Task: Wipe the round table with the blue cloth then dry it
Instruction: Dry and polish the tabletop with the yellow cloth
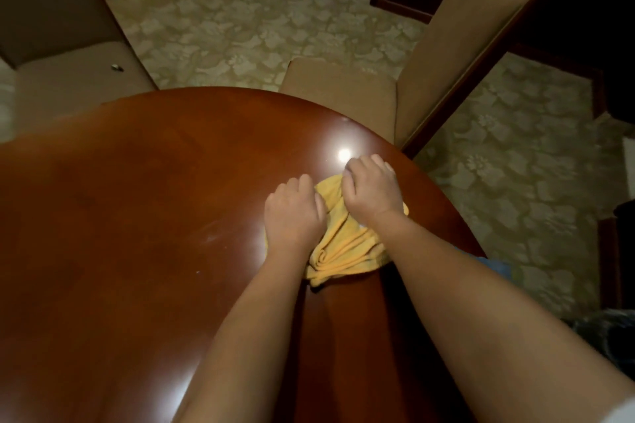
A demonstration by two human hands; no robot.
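Both hands' grip: bunched yellow cloth (343, 244)

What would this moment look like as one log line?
stage: drying | left hand: on yellow cloth | right hand: on cloth | round table: glossy

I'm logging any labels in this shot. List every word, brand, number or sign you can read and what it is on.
None: no readable text anywhere in the view.
Yellow cloth: no tag or print shows.
Round wooden table: bare polished wood, only glare.
Small object on the beige seat: too small and blurred to read.
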